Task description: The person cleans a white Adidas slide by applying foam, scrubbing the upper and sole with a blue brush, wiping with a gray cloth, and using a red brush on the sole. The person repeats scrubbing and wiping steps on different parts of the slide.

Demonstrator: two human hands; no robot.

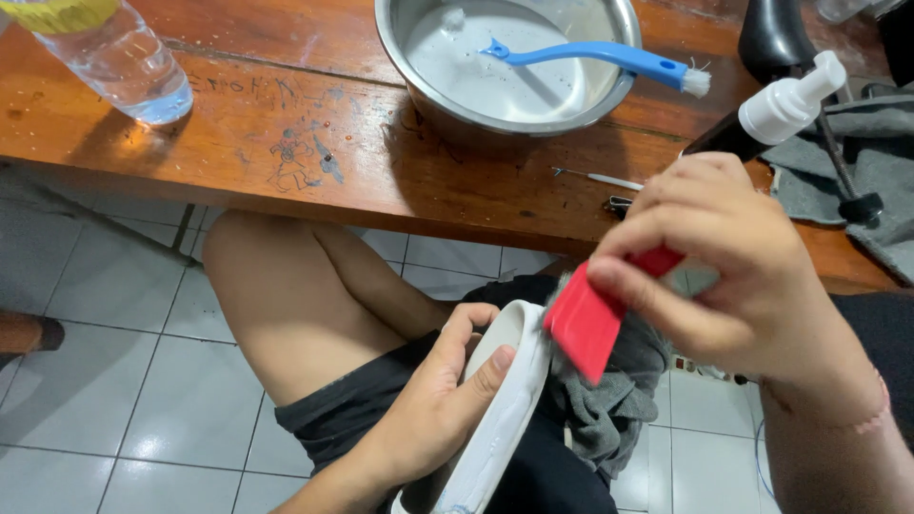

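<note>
While the head camera looks down past the table (286,181) edge onto the lap, I see the left hand (438,400) wrapped around a white shoe (509,400), thumb pressed on its rim and fingers closed against its side. The shoe rests tilted over the thighs, just beside a grey cloth (609,400) bunched on the dark shorts. The right hand (733,276) pinches a red flat tool (586,324) between thumb and fingertips; the tool's lower edge sits at the shoe's rim, though I cannot tell whether it actually touches.

On the table, a steel bowl (419,81) holds cloudy water and a blue brush (590,55) laid across it, bristles jutting over the right rim. A white pump bottle (788,103) stands near the right hand, partly behind it. A clear water bottle (119,62) lies at the far left corner. A thin metal pick (595,178) lies near the table edge, and another grey cloth (876,181) covers the right end.
</note>
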